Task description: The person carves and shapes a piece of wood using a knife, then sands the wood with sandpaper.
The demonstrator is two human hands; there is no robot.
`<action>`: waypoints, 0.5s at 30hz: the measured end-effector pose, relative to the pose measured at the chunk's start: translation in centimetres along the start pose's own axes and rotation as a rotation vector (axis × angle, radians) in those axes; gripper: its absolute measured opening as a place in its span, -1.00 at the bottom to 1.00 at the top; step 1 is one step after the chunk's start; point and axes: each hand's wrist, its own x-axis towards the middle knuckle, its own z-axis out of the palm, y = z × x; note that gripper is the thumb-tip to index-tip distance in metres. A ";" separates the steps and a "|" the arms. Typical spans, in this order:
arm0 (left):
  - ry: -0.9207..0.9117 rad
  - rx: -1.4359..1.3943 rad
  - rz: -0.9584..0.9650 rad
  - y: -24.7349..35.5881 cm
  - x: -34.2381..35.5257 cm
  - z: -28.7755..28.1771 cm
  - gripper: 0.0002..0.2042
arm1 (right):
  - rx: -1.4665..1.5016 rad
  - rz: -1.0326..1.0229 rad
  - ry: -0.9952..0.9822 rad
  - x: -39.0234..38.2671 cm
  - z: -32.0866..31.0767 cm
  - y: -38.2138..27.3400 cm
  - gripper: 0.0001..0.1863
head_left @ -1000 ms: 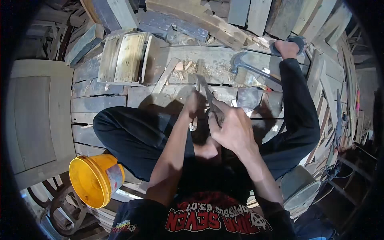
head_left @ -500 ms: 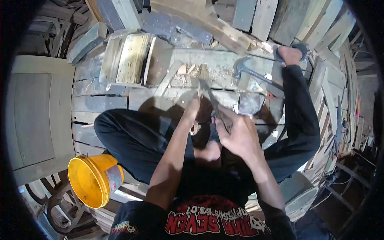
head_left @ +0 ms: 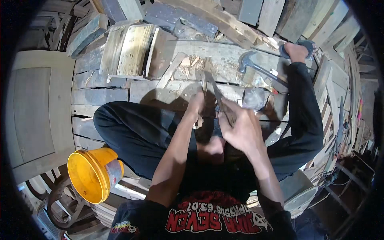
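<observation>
Between my legs, my left hand (head_left: 195,103) is closed around a narrow piece of pale wood (head_left: 205,84), held lengthwise. My right hand (head_left: 243,126) grips a long dark blade tool (head_left: 215,87), its blade pointing away from me alongside the wood. Whether blade and wood touch, I cannot tell. Beyond both hands lie wood chips (head_left: 194,64) and a loose short slat (head_left: 170,70) on the plank floor (head_left: 100,96).
A slatted wooden block (head_left: 132,50) lies at the back left, a curved-headed tool (head_left: 246,60) and a grey object (head_left: 254,98) at right. A yellow bucket (head_left: 86,176) stands by my left knee, near a wooden door (head_left: 34,112). Stacked boards (head_left: 260,16) surround me.
Both hands, still holding the wood and blade tool, have shifted slightly rightward in the picture. The background sits slightly higher in the view than half a second ago.
</observation>
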 end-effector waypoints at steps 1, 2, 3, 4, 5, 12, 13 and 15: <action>-0.066 -0.039 -0.032 0.1 -0.3 0.3 -0.43 | 0.002 0.012 0.001 0.3 -0.3 0.1 -0.47; -0.140 -0.132 -0.035 0.2 -1.0 0.4 -0.46 | 0.005 -0.005 -0.012 0.4 -0.7 0.2 -0.47; -0.136 -0.125 -0.042 -0.3 -1.3 -0.2 -0.46 | 0.015 -0.028 -0.027 0.2 -0.8 -0.2 -0.48; -0.054 -0.048 -0.049 0.1 -0.5 -0.5 -0.48 | 0.003 -0.112 0.006 -0.6 -0.2 0.2 -0.48; 0.029 0.027 -0.056 0.6 0.3 -0.9 -0.50 | -0.044 -0.125 0.024 -1.1 0.4 0.0 -0.50; 0.109 0.029 0.013 1.1 -0.7 0.3 -0.58 | -0.036 -0.120 0.021 -1.1 0.4 0.3 -0.49; 0.094 0.036 -0.015 1.2 -2.0 1.6 -0.58 | -0.038 -0.088 0.021 -1.4 0.4 0.8 -0.49; -0.060 -0.091 -0.053 3.1 -4.0 2.4 -0.54 | 0.055 0.021 0.014 0.0 0.1 0.8 -0.48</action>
